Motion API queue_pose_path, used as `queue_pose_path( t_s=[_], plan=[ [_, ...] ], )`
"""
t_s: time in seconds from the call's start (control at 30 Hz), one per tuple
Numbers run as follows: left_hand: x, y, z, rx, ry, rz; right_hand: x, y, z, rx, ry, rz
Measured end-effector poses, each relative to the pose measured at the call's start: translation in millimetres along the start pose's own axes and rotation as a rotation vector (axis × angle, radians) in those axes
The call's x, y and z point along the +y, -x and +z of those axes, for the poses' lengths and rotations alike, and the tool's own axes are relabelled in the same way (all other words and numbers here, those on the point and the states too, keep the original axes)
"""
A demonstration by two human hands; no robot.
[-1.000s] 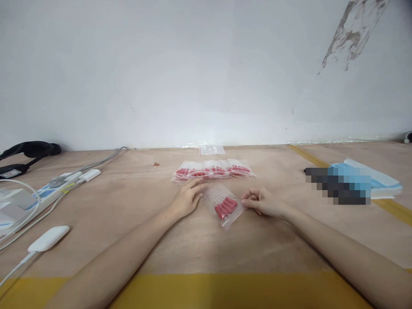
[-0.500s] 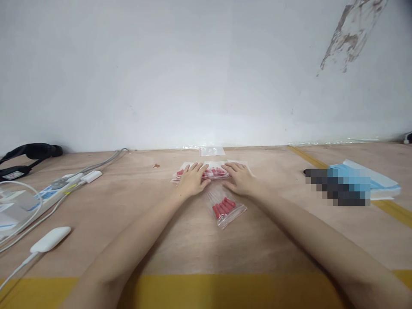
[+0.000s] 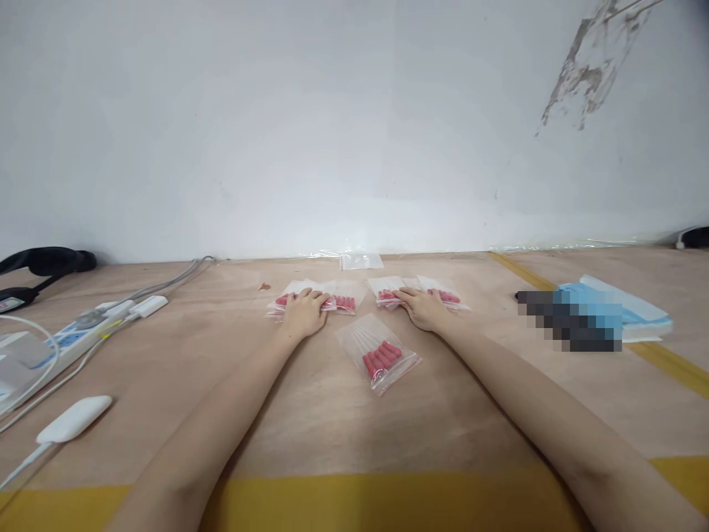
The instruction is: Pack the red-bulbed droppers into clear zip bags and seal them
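Note:
My left hand [image 3: 305, 313] rests palm down on a pile of clear zip bags [image 3: 346, 301] holding red pieces, fingers stretched over it. To the right, my right hand [image 3: 424, 308] lies over a second pile of zip bags [image 3: 385, 285] with similar red pieces. Both hands are open and press from above; parts of each pile are hidden beneath them. Between my forearms, nearer to me, a single zip bag [image 3: 354, 336] lies flat. Inside it are several red, thick-ended pieces [image 3: 382, 357] with thin, pale shafts. Neither hand touches this bag.
An empty-looking clear bag [image 3: 362, 261] lies by the wall. At left are a power strip [image 3: 72, 336], white cables and a white oval device [image 3: 74, 419]. At right sit blue face masks [image 3: 645, 318] and a dark, blurred-out object [image 3: 576, 325]. Yellow tape [image 3: 332, 502] crosses the front.
My hands have moved apart sideways, each with bags under it. The one group of bags is now two piles with a gap between. The single bag in front shows fully.

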State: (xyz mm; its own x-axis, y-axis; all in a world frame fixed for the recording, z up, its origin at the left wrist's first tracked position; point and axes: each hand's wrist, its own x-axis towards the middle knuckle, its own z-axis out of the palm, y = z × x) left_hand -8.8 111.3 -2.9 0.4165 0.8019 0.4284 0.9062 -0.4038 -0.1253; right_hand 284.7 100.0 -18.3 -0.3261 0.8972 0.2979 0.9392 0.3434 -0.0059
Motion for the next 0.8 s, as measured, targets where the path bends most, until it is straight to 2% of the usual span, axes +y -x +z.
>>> queue_pose_path(
  t_s=[0.13, 0.23, 0.3, 0.37, 0.43, 0.5, 0.57, 0.63, 0.73, 0.8],
  plan=[
    [-27, 16, -2.7, 0.013, -0.024, -0.059, 25, 17, -1, 0.006, 0.018, 0.046],
    [-34, 28, -7.6, 0.104, -0.065, -0.069, 30, 30, -6, 0.100, 0.026, -0.001],
    [-29, 33, -13.0, 0.205, -0.090, -0.007, 24, 39, -12, 0.159, -0.007, -0.137],
    [-18, 32, -18.3, 0.239, -0.082, 0.141, 12, 49, -21, 0.167, -0.093, -0.307],
    [-3, 28, -20.7, 0.185, -0.049, 0.301, -6, 57, -30, 0.124, -0.193, -0.430],
    [10, 21, -18.6, 0.102, -0.021, 0.376, -24, 63, -36, 0.033, -0.244, -0.515],
    [18, 15, -12.9, 0.038, -0.005, 0.356, -41, 65, -39, -0.058, -0.287, -0.602],
    [20, 10, -6.3, 0.008, -0.003, 0.271, -54, 64, -37, -0.114, -0.324, -0.619],
    [18, 10, -1.1, 0.038, -0.007, 0.102, -69, 58, -29, -0.104, -0.325, -0.471],
    [18, 14, -2.5, 0.101, 0.011, 0.050, -76, 52, -22, -0.068, -0.319, -0.358]
  ],
)
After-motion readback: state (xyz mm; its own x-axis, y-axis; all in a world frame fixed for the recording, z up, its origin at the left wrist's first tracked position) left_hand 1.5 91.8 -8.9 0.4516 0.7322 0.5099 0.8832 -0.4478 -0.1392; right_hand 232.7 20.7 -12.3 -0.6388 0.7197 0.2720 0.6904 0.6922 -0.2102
